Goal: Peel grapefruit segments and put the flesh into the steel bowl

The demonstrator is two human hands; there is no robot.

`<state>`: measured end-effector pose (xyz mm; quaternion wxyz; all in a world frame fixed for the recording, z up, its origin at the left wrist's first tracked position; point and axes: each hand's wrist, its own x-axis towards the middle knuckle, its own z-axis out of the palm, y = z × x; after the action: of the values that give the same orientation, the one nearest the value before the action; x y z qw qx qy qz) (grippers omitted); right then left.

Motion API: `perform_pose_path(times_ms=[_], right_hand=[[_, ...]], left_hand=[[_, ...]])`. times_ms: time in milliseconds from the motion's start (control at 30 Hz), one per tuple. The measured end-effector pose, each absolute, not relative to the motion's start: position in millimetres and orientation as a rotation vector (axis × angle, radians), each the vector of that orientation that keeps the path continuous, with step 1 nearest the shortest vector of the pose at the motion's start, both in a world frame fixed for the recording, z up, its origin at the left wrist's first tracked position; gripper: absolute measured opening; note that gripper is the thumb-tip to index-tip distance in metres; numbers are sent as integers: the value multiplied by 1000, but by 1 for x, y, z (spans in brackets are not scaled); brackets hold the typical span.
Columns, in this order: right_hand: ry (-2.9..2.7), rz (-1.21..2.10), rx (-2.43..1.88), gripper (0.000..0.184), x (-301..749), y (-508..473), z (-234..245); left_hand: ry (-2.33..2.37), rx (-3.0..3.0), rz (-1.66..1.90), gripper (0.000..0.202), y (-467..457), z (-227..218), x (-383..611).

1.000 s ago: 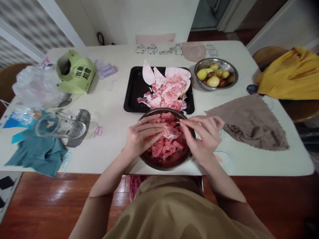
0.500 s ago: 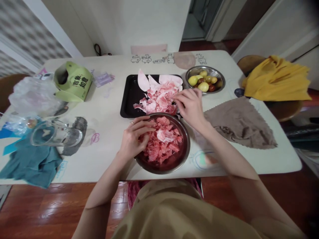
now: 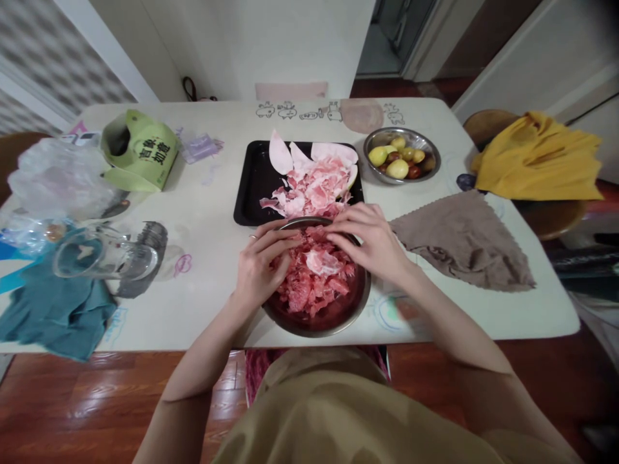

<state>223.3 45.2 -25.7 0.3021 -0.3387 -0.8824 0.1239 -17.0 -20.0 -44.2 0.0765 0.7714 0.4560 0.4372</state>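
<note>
A steel bowl [image 3: 360, 303] of pink fruit flesh [image 3: 309, 293] stands at the table's near edge. My left hand [image 3: 261, 265] rests on the bowl's left rim. Its fingers are curled together, with the tips in the flesh, and what they grip is hidden. My right hand [image 3: 374, 240] lies over the bowl's far right rim, fingers stretched towards the left hand and just above the flesh, holding nothing that shows. A pale, membrane-covered piece [image 3: 322, 262] lies loose on top of the flesh between both hands. Behind the bowl, a black tray [image 3: 251, 193] holds a heap of pink-white peel and membrane scraps [image 3: 312, 183].
A smaller steel bowl of yellow and red fruits [image 3: 401, 154] and a brown cloth [image 3: 464, 241] lie to the right. A yellow cloth [image 3: 536, 158] covers a chair. At the left are a glass jug [image 3: 104, 258], a teal cloth [image 3: 53, 312], a plastic bag [image 3: 58, 177] and a green carton [image 3: 140, 151].
My right hand went from the bowl out to the scrap heap on the tray, then came back over the bowl. My left hand stayed at the bowl.
</note>
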Motion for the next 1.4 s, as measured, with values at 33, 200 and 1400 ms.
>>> perform_pose_path(times_ms=[33,200,1400], right_hand=[[-2361,350,-881,18,223,36,-26],[-2486,313,-915,56,217,9,-36],[-1853,520,-1006,14,198,-42,-37]], left_hand=[[1366,2311,1313,31,-20,-44,-17],[1351,2309,1329,30,-20,-46,-17],[972,2208,1107,62,-31,-48,-10]])
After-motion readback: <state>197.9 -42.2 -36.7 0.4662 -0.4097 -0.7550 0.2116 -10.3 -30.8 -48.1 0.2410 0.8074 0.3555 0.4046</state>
